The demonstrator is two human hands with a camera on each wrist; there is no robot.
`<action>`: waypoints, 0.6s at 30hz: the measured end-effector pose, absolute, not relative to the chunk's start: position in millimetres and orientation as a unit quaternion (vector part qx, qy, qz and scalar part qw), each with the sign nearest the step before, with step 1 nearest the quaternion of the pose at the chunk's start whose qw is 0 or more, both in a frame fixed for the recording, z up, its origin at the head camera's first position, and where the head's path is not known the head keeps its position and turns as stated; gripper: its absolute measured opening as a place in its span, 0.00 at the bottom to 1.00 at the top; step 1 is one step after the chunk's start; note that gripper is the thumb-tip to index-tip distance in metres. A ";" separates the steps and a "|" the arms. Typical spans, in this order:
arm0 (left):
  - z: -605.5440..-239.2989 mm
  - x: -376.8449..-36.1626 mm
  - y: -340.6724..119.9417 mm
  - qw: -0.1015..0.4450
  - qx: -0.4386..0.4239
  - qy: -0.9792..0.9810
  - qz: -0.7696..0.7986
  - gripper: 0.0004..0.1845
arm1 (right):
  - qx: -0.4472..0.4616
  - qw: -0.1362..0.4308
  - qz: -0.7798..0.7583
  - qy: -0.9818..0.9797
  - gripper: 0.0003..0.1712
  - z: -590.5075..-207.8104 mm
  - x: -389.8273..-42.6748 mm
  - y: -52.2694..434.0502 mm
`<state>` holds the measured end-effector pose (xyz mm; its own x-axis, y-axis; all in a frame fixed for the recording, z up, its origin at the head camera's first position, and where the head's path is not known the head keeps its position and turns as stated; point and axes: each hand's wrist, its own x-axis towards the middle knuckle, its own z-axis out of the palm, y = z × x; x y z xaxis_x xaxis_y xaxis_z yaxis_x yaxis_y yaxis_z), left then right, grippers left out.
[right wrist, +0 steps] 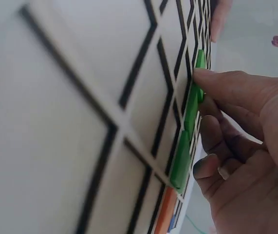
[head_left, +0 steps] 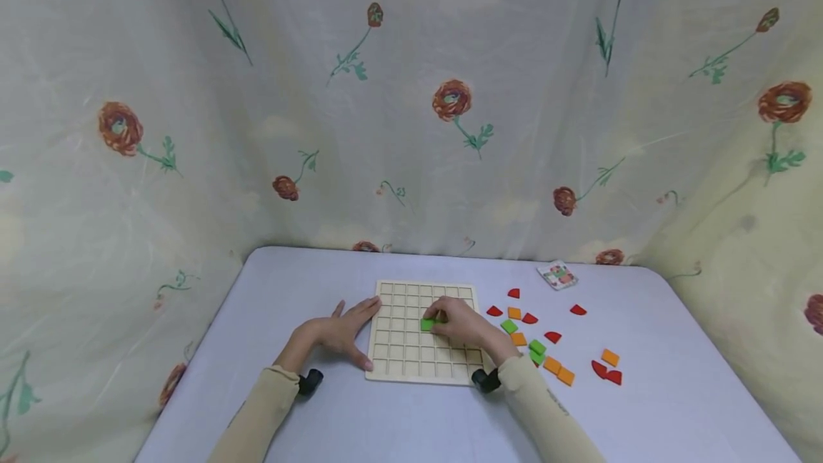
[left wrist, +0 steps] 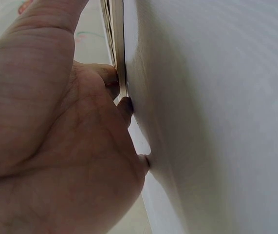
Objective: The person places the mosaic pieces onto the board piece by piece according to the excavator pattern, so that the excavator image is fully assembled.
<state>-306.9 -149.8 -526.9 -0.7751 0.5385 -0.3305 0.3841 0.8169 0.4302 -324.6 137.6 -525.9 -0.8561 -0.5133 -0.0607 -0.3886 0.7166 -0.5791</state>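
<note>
Green tile (head_left: 427, 324), flat and straight-edged, sits at the middle of a pale, wood-like grid board (head_left: 395, 338) on the white tabletop (head_left: 386, 427) in your head view. Your right hand (head_left: 456, 324) pinches it; your left hand (head_left: 347, 327), fingers spread and holding nothing, touches the board's left edge. To the right lie loose orange squares (head_left: 551, 364), green squares (head_left: 509, 326) and red wedges (head_left: 552, 337), each with one curved side. Your right sleeve (head_left: 546, 409) is near them, so a sideways sweep could scatter some.

Left wrist view: your fingertips meet the board's thin edge beside the smooth tabletop. Uneven pressure there might slide the board.

Right wrist view: pale ribs with dark sides divide the board into shallow cells. Several green pieces (right wrist: 180, 161) and an orange piece (right wrist: 165, 209) line up near your fingers; a brushing knuckle could knock one askew. If your grip tilts the tile, it may catch on a rib.
</note>
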 end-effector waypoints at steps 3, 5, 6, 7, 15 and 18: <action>-529.1 -307.5 -149.1 0.224 0.248 0.927 0.169 0.68 | -0.245 0.105 -0.286 0.921 0.11 -526.7 -323.5 138.5; -529.3 -308.1 -149.3 0.224 0.248 0.927 0.170 0.68 | -0.240 0.107 -0.285 0.922 0.11 -525.9 -323.8 137.5; -529.4 -308.2 -149.3 0.224 0.249 0.927 0.170 0.68 | -0.238 0.108 -0.283 0.923 0.10 -525.3 -324.0 136.9; -529.3 -308.2 -149.3 0.224 0.250 0.926 0.171 0.68 | -0.238 0.109 -0.281 0.923 0.10 -524.8 -324.1 136.6; -530.0 -308.3 -149.6 0.221 0.250 0.927 0.171 0.67 | -0.213 0.086 -0.318 0.920 0.13 -520.3 -319.4 148.2; -530.0 -308.1 -150.0 0.222 0.249 0.927 0.169 0.68 | -0.175 0.073 -0.341 0.921 0.11 -515.3 -315.5 165.3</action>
